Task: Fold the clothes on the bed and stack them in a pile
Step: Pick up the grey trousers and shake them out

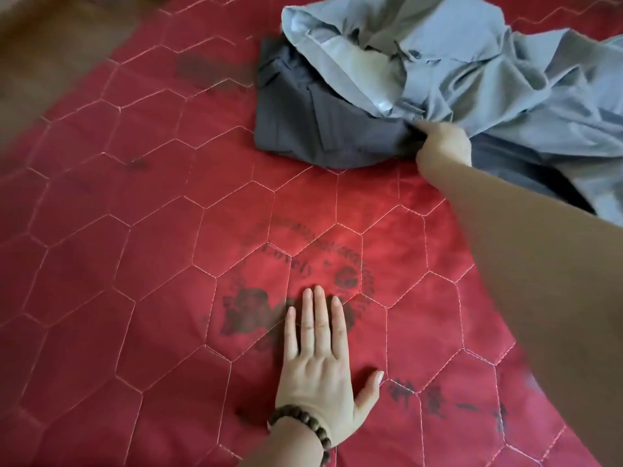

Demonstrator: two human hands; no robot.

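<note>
Right hand (444,143) has its grip closed on a bunched fold of the light blue shirt (472,62), which lies crumpled just above the grip, over the dark trousers (313,129) on the bed (135,264). Left hand (320,358) flat on the bed, holding nothing. Cloth looks light, limp, likely to sag; better held at collar or shoulders, probably up-left of the grip.

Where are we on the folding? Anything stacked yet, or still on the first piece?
Early stage. Possibly done: the dark grey garment lies fairly flat and squared, perhaps already folded, though partly covered. In hand: the right hand grips the crumpled light blue garment, which lies partly over the dark one. The left hand rests flat on the red quilt. Left: folding the blue piece and stacking; no clear pile yet.
</note>
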